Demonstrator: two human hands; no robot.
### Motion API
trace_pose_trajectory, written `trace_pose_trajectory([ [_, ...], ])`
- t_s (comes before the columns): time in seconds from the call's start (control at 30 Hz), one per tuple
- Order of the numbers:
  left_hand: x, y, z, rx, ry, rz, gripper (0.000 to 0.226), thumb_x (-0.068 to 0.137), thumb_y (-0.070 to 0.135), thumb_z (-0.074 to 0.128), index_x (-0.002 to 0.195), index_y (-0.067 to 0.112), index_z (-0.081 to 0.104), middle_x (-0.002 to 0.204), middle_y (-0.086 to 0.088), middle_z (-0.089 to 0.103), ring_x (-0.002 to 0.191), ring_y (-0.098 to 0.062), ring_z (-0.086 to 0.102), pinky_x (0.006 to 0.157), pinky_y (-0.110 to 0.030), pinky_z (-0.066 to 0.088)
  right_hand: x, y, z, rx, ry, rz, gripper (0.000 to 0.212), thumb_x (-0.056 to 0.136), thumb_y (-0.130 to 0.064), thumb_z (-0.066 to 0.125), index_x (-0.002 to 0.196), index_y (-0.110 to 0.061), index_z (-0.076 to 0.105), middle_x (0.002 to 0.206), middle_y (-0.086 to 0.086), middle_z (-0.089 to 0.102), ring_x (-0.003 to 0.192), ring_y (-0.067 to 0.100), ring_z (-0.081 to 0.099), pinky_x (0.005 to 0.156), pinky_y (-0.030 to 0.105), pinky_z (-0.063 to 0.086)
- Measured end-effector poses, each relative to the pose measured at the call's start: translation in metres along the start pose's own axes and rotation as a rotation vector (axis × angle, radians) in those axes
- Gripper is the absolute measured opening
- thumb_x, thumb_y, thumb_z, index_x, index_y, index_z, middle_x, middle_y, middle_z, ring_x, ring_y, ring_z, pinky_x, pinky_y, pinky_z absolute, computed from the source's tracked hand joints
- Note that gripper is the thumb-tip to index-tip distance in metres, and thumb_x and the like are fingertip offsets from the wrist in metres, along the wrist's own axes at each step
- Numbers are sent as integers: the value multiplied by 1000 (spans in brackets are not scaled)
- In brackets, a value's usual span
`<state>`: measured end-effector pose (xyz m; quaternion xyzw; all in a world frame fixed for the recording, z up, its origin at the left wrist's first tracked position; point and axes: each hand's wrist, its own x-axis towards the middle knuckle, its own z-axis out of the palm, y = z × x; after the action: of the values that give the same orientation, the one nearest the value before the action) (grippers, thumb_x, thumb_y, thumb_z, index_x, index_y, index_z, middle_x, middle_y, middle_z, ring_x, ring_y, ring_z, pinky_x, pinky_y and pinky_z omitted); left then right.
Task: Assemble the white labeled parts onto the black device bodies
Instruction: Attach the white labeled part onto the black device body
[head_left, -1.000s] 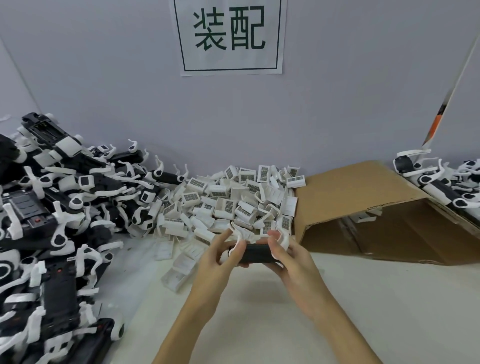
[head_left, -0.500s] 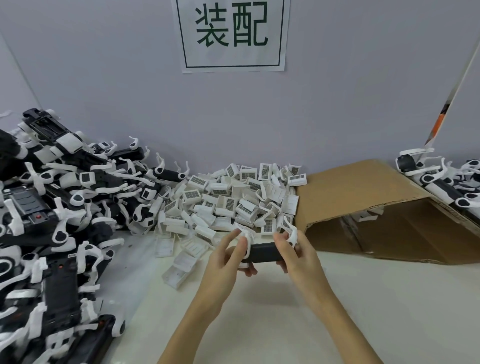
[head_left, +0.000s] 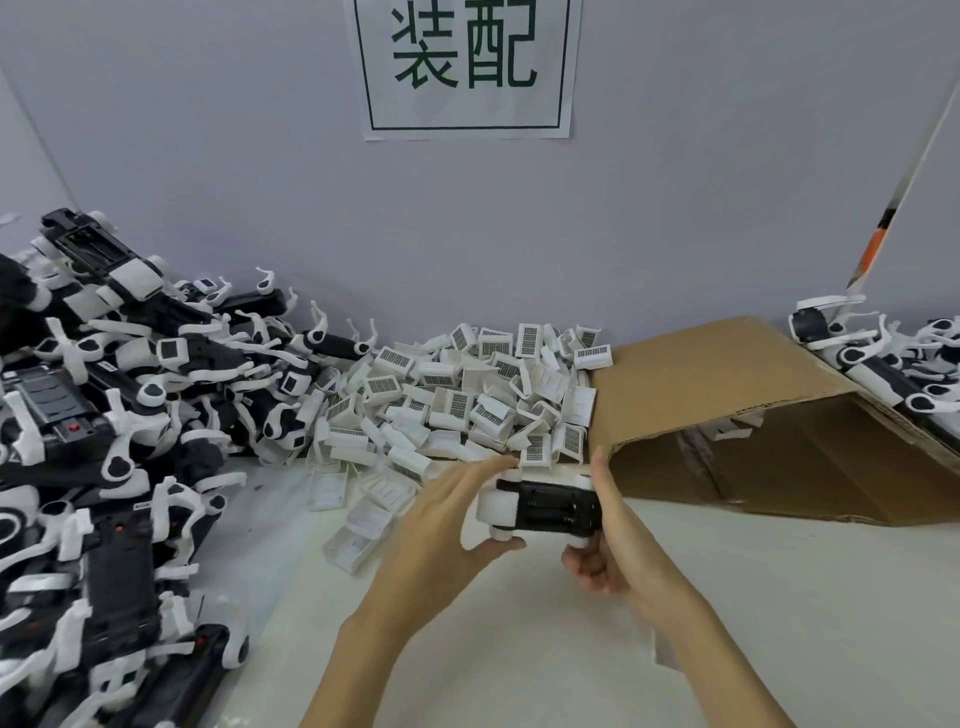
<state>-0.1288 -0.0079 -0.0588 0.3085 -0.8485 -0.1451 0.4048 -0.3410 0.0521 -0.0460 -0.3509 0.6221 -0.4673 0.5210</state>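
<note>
Black device bodies (head_left: 104, 467) lay heaped along the left of the white table (head_left: 779, 623), too tangled to count, each already wearing white arms. A smaller group of like units (head_left: 883, 364) sat at the far right, behind a single tipped cardboard box (head_left: 727, 415). Between heap and box, against the wall, spread the pile of white labeled parts (head_left: 467, 395) — several dozen at a guess, barcodes showing on many. One printed sign (head_left: 467, 67) hung on the wall above.

Near the table's middle, just in front of that pile, one black body (head_left: 556, 506) was held in the air between two hands. Compared with a second earlier it had been turned: its ribbed open side now faced the camera, and a white part (head_left: 496, 506) sat at its left end, where before the fingers hid most of it. That suggested the part was seated or nearly so — whether it had clicked home could not be told.

Her or his left hand (head_left: 447, 525) pinched the white end, long fingers fairly straight over the top and the thumb beneath. The right hand (head_left: 613, 540) gripped the body's other end, thumb raised along its side and fingers curled under it.
</note>
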Motion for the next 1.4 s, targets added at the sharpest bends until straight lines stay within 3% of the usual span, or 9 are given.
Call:
trace_pose_trajectory([
  [0.13,-1,-2,-5,-348,38,-221,72,78,51,94,138,40,57,137,19,66,130,-7,61,102,-11,44,3,-3,-9,-28,55,-169,82,81,-97,21,128,-44,61,58,15,59,43,22,51,42,24,35],
  [0.27,1,4,-5,-727,99,-425,42,86,51,80,122,34,66,122,3,76,117,-14,72,93,-23,53,1,-3,-1,-79,89,-368,66,87,-81,44,126,-33,66,65,1,57,55,18,52,48,25,42],
  [0.4,0,7,1,-855,122,-539,48,88,62,76,123,31,68,122,-2,77,114,-22,74,98,-40,49,-2,-2,13,-101,-5,-461,59,91,-67,60,136,-29,62,120,-6,73,106,14,70,93,30,56],
  [0.5,0,8,6,-940,126,-582,60,82,71,80,123,27,71,119,-8,77,109,-28,75,106,-48,49,-4,-1,20,12,-16,-470,51,88,-60,69,121,-22,73,105,-1,79,94,12,72,82,18,53],
  [0.73,2,11,7,-906,154,-614,60,84,69,74,124,23,73,115,-7,78,95,-27,75,98,-42,45,1,2,25,84,32,-473,61,78,-71,70,101,-15,77,82,-2,70,79,10,66,71,11,49],
  [0.93,5,19,6,-856,136,-660,71,81,78,74,125,22,71,110,3,81,95,-21,78,90,-31,50,9,6,22,182,7,-389,63,79,-71,74,104,-13,78,83,7,68,79,20,67,90,42,53],
  [1.23,3,25,8,-875,175,-650,66,80,72,69,120,21,75,107,-4,79,98,-13,71,90,-32,48,9,6,18,21,34,-384,84,75,-88,64,89,-6,67,72,3,62,72,16,61,86,39,44],
  [1.33,3,23,6,-893,163,-636,65,77,71,73,122,23,74,114,2,79,109,-14,72,93,-32,46,7,5,17,67,-19,-419,68,81,-77,69,105,-13,73,91,2,73,88,21,68,97,42,49],
  [1.4,4,22,4,-850,145,-598,59,77,67,77,122,29,72,119,5,78,118,-14,69,99,-35,48,8,6,14,77,-86,-427,51,91,-60,68,132,-29,68,128,-4,72,117,19,67,112,41,46],
])
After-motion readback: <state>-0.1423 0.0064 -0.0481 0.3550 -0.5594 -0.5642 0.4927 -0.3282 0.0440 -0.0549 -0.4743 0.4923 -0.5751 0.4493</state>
